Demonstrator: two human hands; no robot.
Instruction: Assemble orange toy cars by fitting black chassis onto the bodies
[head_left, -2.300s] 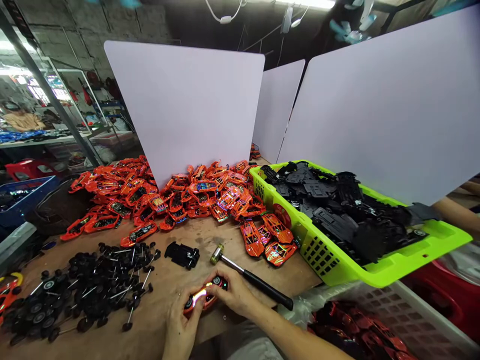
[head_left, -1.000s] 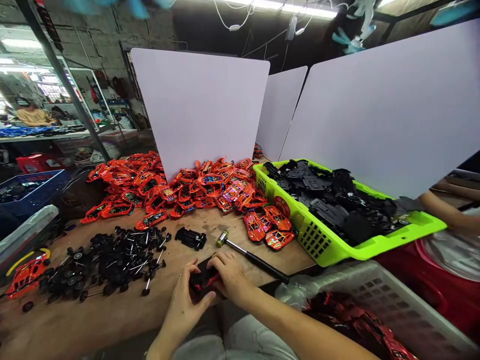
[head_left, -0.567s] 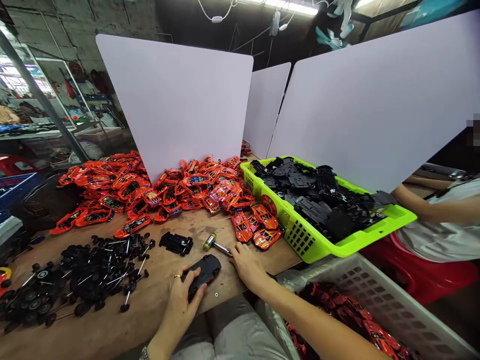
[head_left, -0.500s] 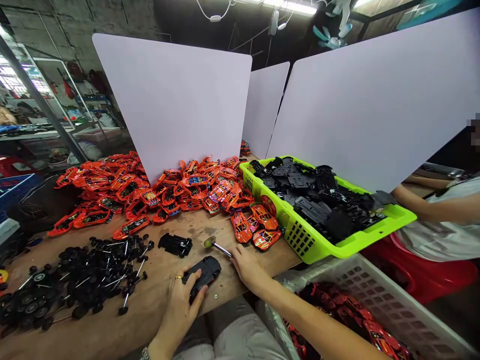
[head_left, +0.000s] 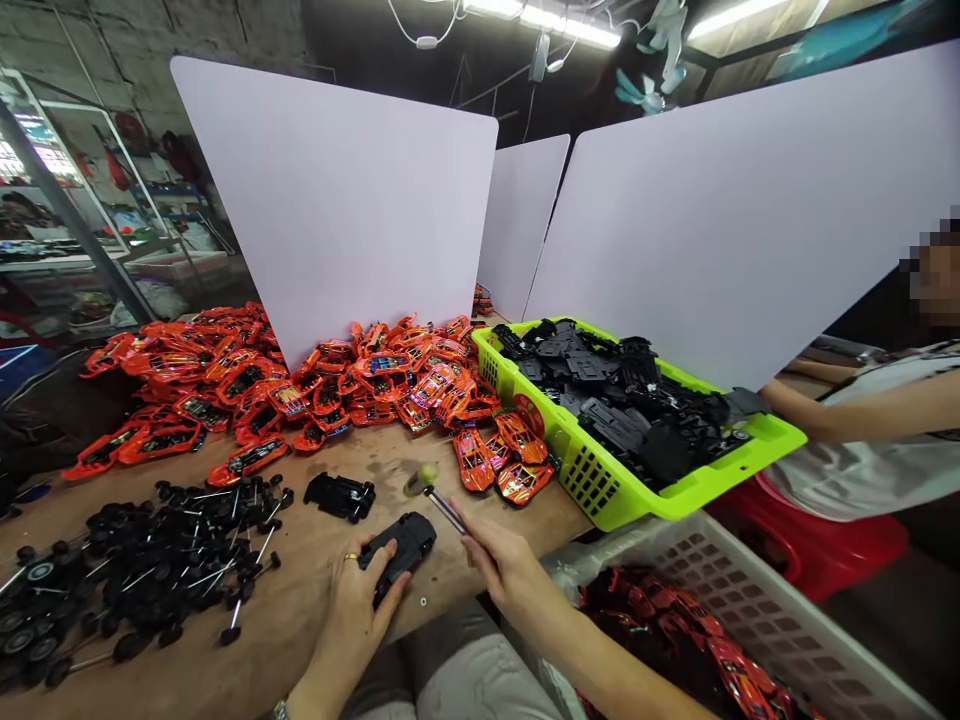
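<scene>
My left hand (head_left: 358, 610) presses a toy car (head_left: 397, 545) onto the wooden table (head_left: 300, 620), underside up so its black chassis shows. My right hand (head_left: 504, 560) grips the black handle of a small hammer (head_left: 429, 488), whose head hangs blurred just above the car. A loose black chassis (head_left: 339, 495) lies just beyond the car. Black wheels on metal axles (head_left: 157, 555) are heaped to the left.
Orange car bodies (head_left: 300, 385) are piled against a white divider (head_left: 330, 200). A green basket (head_left: 675, 490) of black chassis parts stands at right, with a white crate (head_left: 757, 620) of red cars below it. Another person's arm (head_left: 847, 415) reaches in at far right.
The car was turned over from orange side up to chassis up and set on the table. My right hand let go of it, took the hammer and lifted it off the table.
</scene>
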